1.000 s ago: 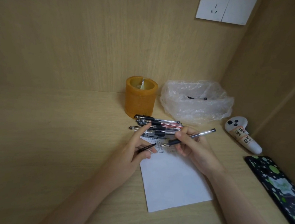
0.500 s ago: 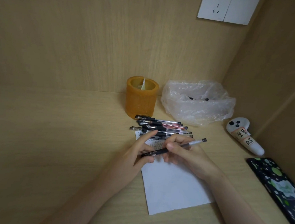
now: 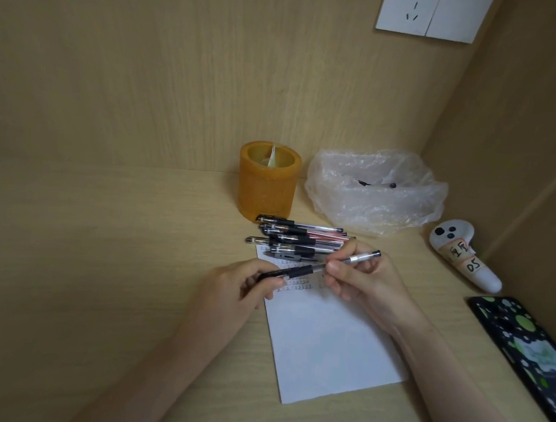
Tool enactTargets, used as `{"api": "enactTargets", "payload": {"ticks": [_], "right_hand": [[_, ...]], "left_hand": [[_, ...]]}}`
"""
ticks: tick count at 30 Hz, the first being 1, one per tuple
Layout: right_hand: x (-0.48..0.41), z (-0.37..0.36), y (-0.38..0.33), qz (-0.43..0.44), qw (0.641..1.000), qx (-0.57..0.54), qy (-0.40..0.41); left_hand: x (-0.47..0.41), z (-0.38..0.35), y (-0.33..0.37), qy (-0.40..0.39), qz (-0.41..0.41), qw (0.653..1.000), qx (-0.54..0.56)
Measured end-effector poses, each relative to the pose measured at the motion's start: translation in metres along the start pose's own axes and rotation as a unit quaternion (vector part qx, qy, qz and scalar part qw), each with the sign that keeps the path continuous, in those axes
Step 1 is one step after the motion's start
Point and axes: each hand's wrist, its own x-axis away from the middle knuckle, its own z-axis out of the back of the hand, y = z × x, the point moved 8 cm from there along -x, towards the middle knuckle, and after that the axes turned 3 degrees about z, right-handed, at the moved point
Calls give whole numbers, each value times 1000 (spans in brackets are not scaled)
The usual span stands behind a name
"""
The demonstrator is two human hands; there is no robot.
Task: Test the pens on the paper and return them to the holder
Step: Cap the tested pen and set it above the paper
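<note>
A person's two bare forearms reached in from the bottom edge over a pale wooden desk [image 3: 99, 263] set in a corner of matching panels. Both hands shared one pen [image 3: 312, 268], held slanting above the far end of a white sheet of paper [image 3: 332, 348]. The left hand [image 3: 237, 291] had its fingers curled round the pen's black end, and the right hand [image 3: 370, 284] pinched the clear barrel between thumb and fingers, with the dark tail pointing up and to the right. Rows of small scribbled marks [image 3: 292, 283] crossed the top of the paper, just under the hands. A pile of pens [image 3: 301, 239] lay side by side just beyond, its near edge overlapping the paper's far edge. Behind the pile, against the back panel, stood an orange cylindrical holder [image 3: 266, 193], upright, with something pale and pointed inside. To its right sat a crumpled clear plastic bag [image 3: 370, 204] with a dark pen-like thing in it. Further right lay a white controller [image 3: 465, 262] with handwritten tape labels, and nearer the viewer a dark flat case [image 3: 531, 357] with green spots. A white wall socket [image 3: 415, 12] showed at the top.
</note>
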Motion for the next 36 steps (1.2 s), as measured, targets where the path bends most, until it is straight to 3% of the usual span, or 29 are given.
{"api": "enactTargets", "payload": {"ticks": [6, 13, 18, 22, 25, 28, 30, 32, 36], "right_hand": [[0, -2, -2, 9, 1000, 16, -8], [2, 27, -10, -21, 990, 113, 81], [-1, 29, -18, -50, 963, 257, 62], [-7, 40, -34, -20, 941, 311, 129], [-7, 45, -31, -17, 917, 374, 135], [-9, 47, -22, -9, 864, 496, 87], [-13, 37, -20, -8, 849, 528, 27], [-21, 26, -13, -51, 833, 549, -47], [-40, 6, 9, -137, 760, 611, -173]], "left_hand": [[-1, -1, 0, 5, -12, 1000, -27], [-4, 3, 3, 43, -40, 989, -134], [-3, 6, 3, 52, -44, 989, -130], [-6, 7, 3, 64, -59, 988, -127], [-5, 2, 2, 36, -75, 986, -143], [-4, -11, 1, -30, -89, 980, -178], [-3, -20, -2, -70, -87, 973, -202], [-4, -25, -6, -93, -89, 967, -218], [-5, -27, -10, -94, -98, 964, -227]]}}
